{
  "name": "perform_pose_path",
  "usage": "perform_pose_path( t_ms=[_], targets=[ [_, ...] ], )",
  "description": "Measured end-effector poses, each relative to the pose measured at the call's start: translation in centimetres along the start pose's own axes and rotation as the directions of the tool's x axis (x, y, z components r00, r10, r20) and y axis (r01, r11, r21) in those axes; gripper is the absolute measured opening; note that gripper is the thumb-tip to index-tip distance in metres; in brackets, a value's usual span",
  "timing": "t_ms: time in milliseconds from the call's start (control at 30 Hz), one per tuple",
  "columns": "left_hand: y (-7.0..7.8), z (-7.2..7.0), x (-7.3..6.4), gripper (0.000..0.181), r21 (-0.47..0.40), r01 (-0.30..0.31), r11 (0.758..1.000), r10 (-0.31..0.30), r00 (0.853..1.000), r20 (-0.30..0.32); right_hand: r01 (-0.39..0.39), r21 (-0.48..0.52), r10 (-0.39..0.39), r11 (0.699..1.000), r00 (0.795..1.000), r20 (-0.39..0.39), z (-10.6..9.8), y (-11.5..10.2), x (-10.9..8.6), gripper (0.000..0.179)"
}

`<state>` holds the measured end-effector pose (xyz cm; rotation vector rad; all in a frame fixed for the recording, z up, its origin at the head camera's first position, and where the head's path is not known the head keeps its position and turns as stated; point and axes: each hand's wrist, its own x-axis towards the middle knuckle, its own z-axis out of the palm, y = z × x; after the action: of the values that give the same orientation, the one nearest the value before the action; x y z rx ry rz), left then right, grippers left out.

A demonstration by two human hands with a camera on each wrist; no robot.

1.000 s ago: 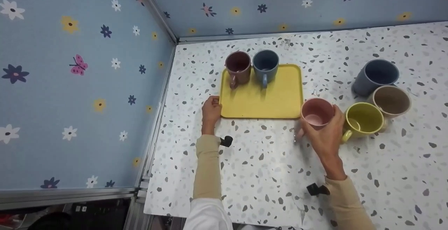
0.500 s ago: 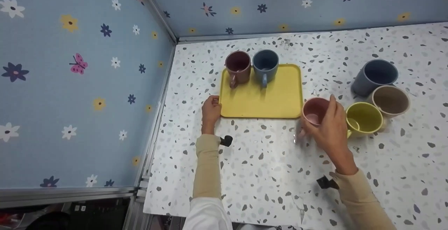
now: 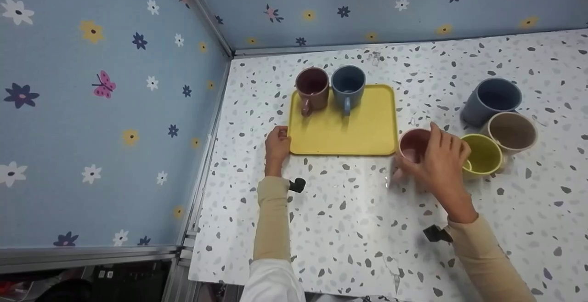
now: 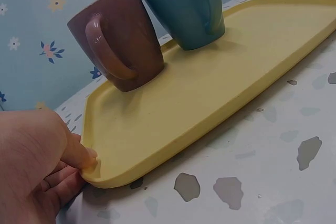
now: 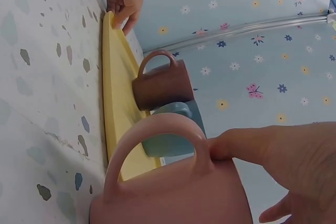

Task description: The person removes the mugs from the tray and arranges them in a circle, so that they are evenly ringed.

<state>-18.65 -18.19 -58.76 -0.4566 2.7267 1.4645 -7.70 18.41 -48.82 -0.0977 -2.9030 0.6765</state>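
The yellow tray lies on the speckled table, and my left hand pinches its front left corner, thumb on top. At its back left stand a brown mug and, beside it, a blue mug, handles toward me. A pink mug is by the tray's front right corner. Over its right side is my right hand, fingers spread and loose; in the right wrist view the thumb touches the mug near its handle. The hand hides part of the pink mug's rim.
Right of the right hand stand a yellow-green mug, partly covered by that hand, a beige mug and a larger blue mug, close together. Flowered blue panels border the table at the left and back.
The right hand and forearm have shifted right, and the fingers have spread and lifted from around the pink mug, which has stayed almost in place. The left hand and tray have not moved.
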Motion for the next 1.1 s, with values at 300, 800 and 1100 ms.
perform_pose_path(
  t_ms=[300, 800, 1100],
  targets=[
    [0.1, -0.15, -0.3, 0.029, -0.027, -0.003, 1.0, 0.003, 1.0, 0.017, -0.074, -0.007, 0.074, 0.997, 0.997, -0.02, -0.26, -0.08, -0.02, 0.111],
    [0.06, -0.09, -0.04, 0.029, 0.003, 0.003, 1.0, -0.003, 1.0, -0.004, -0.108, -0.068, 0.104, 0.992, 0.993, -0.06, -0.61, 0.52, 0.07, 0.111],
    [0.0, -0.08, -0.05, 0.028, -0.015, 0.02, 1.0, -0.02, 1.0, 0.013, -0.122, -0.05, 0.119, 0.991, 0.991, -0.064, -0.61, 0.66, 0.04, 0.112]
  ],
)
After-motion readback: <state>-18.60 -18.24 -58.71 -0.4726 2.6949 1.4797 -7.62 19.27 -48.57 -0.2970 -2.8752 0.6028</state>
